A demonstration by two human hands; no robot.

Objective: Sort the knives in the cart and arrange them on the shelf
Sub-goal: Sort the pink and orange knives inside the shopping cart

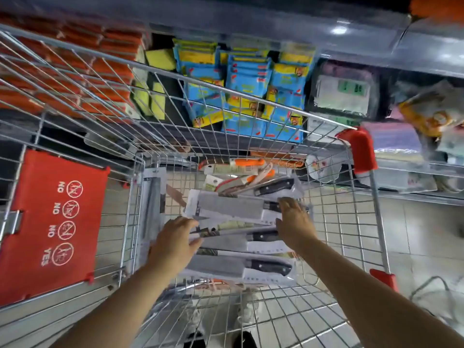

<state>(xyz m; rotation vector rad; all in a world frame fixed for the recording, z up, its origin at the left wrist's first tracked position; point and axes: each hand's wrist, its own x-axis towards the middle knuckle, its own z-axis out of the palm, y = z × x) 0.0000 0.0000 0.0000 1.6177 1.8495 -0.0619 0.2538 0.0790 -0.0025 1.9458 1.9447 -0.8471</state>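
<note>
Blue-and-yellow packets [247,79] hung in rows beside stacked orange packs [82,64] and yellow-green sponges [153,96], a clear-wrapped white item [342,92] sat to their right, and pale floor tiles [414,237] lay below.

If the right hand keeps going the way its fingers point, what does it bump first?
Probably the black-handled knife pack just beyond the right hand's fingertips, though depth is hard to judge.
</note>
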